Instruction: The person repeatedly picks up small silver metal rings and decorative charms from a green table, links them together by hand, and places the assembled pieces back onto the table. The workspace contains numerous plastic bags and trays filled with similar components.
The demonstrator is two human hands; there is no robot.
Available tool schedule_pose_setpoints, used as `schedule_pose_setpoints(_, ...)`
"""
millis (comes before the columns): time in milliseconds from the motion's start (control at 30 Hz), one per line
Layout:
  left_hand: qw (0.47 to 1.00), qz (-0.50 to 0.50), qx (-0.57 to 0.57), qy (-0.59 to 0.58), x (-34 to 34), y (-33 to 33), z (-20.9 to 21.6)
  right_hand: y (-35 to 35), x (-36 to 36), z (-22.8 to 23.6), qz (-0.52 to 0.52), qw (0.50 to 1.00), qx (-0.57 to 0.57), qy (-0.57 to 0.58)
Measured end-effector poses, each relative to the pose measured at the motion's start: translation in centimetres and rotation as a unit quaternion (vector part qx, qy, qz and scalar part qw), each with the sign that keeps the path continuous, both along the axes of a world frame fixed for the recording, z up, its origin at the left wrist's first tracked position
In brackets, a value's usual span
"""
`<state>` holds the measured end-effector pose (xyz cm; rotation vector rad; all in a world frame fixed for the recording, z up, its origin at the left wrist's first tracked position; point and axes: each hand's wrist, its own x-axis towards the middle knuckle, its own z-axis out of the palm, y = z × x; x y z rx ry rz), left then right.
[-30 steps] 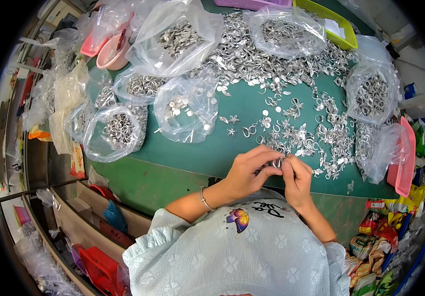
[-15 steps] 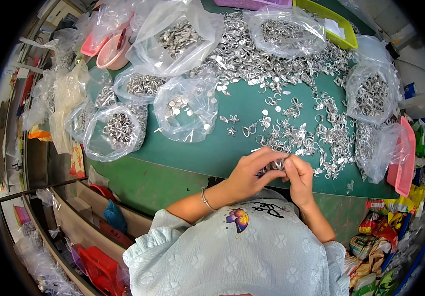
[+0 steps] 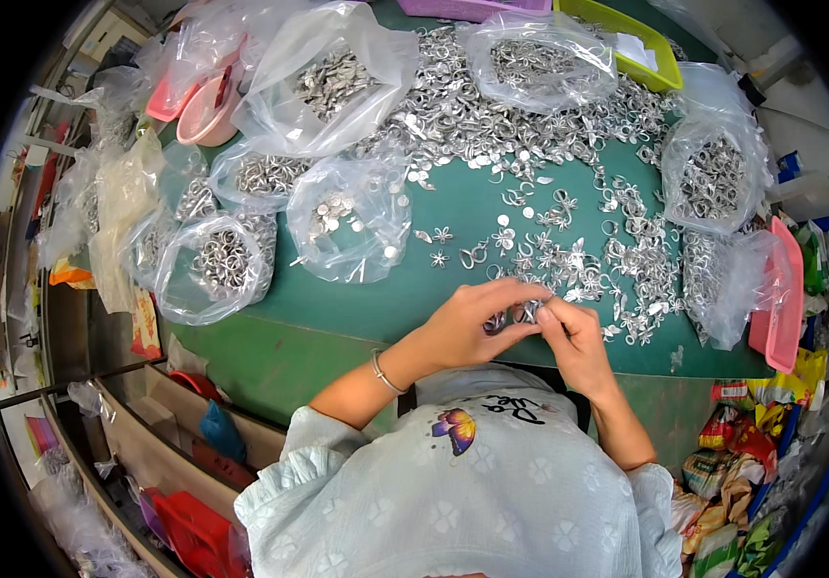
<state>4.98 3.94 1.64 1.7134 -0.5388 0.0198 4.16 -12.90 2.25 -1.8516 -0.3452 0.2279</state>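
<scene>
Left hand and right hand in a pinch on silvery rings — black lettering on shirt

Two hands, left hand and right hand; silver pieces within the fingers, at least two. Beyond the fingers: one purple basket, one yellow-green basket. To their right: one pink tray. Far left: one round pink tub. Ahead-left: two flower-shaped pieces. Loose pieces ahead: uncountable.
</scene>
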Motion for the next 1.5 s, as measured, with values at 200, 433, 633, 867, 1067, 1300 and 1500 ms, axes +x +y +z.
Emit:
schedule_pose_setpoints(200, 0.998, 0.024, -0.053, -0.034, -0.6, -0.6, -2.1, -1.2, 0.0, -0.4, 0.024, 0.994, 0.031, 0.104)
schedule_pose_setpoints(433, 0.888, -0.068, -0.287, 0.354, -1.0, -0.5, -2.3, -1.4, -0.3, -0.4, 0.043, 0.987, 0.071, 0.137)
schedule_pose_setpoints(633, 0.967, -0.029, -0.213, 0.136, -0.7, -1.2, -2.6, -0.9, -0.2, -0.1, 0.015, 0.992, 0.061, 0.113)
schedule_pose_setpoints(867, 0.977, -0.042, -0.160, 0.137, -0.9, -1.1, -2.4, -0.6, -0.6, -0.2, -0.008, 0.990, -0.049, -0.131)
schedule_pose_setpoints(1067, 0.905, -0.053, -0.251, 0.339, -1.5, -1.1, -2.5, -1.0, -0.7, 0.1, -0.008, 1.000, -0.015, -0.024)
schedule_pose_setpoints(1300, 0.995, 0.096, 0.001, -0.007, 0.9, -1.6, -2.9, -4.8, 2.7, -2.0, -0.158, 0.978, -0.120, -0.054)
schedule_pose_setpoints(1500, 0.960, 0.196, 0.199, -0.035, 3.8, -1.0, -3.7, -8.1, 9.8, -3.2, -0.247, 0.835, -0.447, -0.203)
